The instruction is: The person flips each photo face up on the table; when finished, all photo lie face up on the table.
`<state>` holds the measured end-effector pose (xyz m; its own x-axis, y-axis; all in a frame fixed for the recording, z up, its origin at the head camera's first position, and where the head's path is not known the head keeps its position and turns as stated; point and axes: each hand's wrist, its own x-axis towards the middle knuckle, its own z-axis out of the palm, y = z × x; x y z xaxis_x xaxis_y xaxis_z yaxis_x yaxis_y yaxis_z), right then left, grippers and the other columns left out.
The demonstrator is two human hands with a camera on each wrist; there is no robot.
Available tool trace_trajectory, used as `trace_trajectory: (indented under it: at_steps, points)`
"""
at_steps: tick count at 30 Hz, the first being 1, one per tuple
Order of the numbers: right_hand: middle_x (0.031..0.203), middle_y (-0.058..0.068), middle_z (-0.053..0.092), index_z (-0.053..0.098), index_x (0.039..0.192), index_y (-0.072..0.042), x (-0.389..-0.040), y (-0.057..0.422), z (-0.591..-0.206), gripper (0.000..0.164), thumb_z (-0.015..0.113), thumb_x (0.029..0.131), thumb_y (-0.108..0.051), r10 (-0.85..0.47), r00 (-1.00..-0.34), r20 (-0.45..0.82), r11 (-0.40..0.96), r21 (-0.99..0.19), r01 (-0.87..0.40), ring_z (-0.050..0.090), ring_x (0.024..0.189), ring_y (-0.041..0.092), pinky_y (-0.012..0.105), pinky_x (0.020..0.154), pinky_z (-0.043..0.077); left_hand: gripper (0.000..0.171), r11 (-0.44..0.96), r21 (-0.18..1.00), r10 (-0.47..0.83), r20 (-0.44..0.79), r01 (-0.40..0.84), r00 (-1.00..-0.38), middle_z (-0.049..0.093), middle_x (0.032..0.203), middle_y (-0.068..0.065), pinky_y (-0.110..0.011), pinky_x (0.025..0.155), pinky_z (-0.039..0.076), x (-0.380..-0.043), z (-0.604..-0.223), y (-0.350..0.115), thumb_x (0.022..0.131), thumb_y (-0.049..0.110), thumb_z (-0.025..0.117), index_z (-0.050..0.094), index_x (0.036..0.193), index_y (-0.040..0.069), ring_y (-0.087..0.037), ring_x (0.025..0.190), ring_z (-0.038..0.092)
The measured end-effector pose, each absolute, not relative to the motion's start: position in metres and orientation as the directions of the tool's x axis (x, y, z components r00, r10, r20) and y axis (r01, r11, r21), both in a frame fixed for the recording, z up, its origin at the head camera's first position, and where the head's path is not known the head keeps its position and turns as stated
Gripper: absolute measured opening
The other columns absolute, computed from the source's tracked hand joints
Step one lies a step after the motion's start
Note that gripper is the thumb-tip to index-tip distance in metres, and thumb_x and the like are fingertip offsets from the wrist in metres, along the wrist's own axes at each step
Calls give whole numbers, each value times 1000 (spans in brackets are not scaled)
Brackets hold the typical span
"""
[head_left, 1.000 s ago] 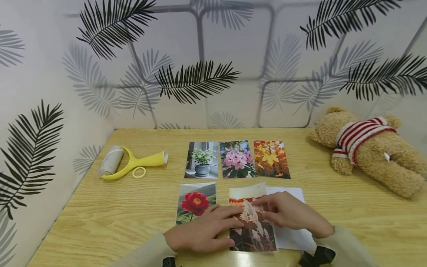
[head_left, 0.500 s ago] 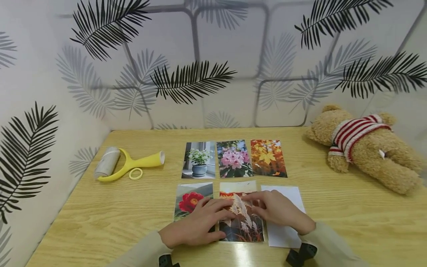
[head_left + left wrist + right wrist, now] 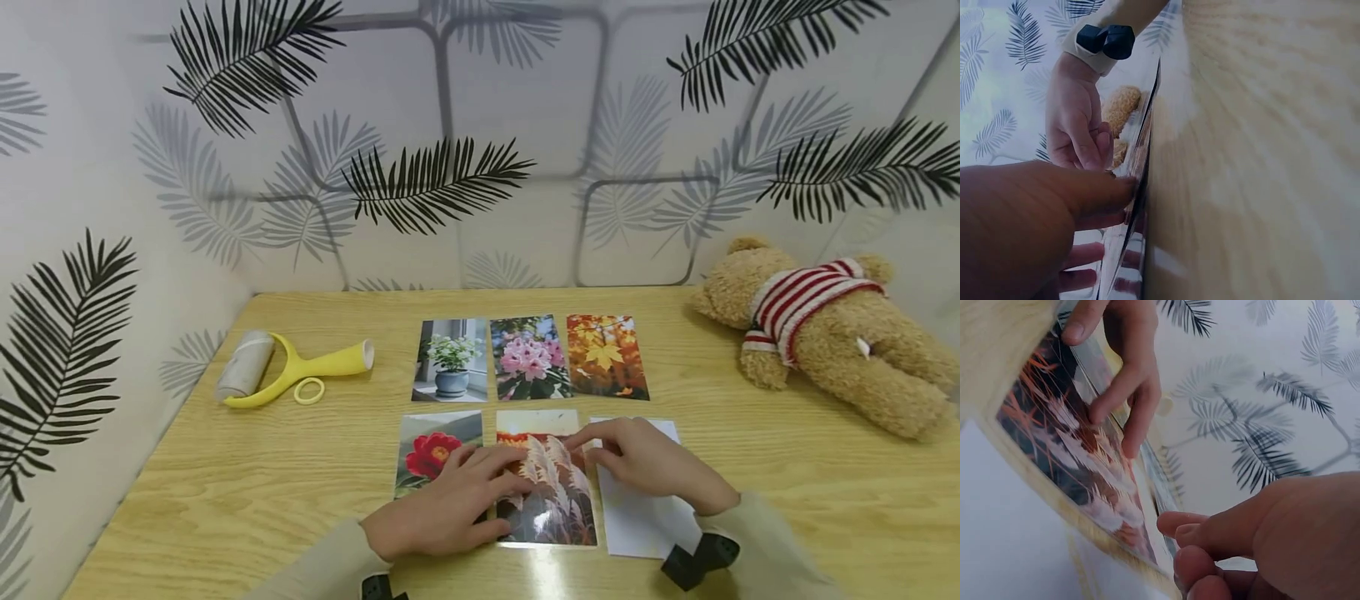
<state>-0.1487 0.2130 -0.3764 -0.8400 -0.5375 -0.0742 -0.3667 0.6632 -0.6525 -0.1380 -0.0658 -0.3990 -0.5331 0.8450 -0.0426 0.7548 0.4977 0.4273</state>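
A photo print of pale feathery grass lies flat in the near row on the table. My left hand rests with spread fingers on its left side, the palm partly over the red flower photo. At its upper right, the extended index finger of my right hand touches or nearly touches the print. In the right wrist view the other fingers of the right hand are loosely bent, with nothing seen between them. Under the right hand lies a white sheet, partly hidden.
Behind stand-in a far row lie photos of a potted plant, pink flowers and autumn leaves. A yellow slingshot-shaped holder with a grey roll and a yellow ring lies left. A teddy bear lies right.
The grass photo has shifted left, off the white sheet and beside the red flower photo, and now lies flatter. My right hand has since drawn slightly back to the right.
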Motion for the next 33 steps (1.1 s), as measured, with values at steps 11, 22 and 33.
trace_trajectory:
  at_steps: [11,22,33]
  points:
    - [70,-6,55,61,121,-4,-153,248,-384,27,59,94,-10,-533,-846,-23,627,-682,-377,43,58,1,21,52,38,27,415,381,880,63,826,-470,38,149,-2,-61,109,24,-140,-396,-42,98,29,56,57,124,21,-18,139,33]
    - [104,11,60,57,126,0,-154,306,-393,38,66,91,-10,-430,-902,47,640,-689,-341,51,84,6,24,68,47,37,334,247,939,-5,910,-343,38,150,-2,-43,113,28,-139,-392,3,99,34,51,51,134,19,-18,141,32]
    - [122,22,57,46,137,5,-153,323,-396,57,70,88,-14,-413,-911,-4,659,-691,-296,54,103,19,25,78,50,46,300,267,954,-74,916,-291,38,151,2,-40,113,27,-147,-400,37,96,45,54,51,137,25,-13,139,33]
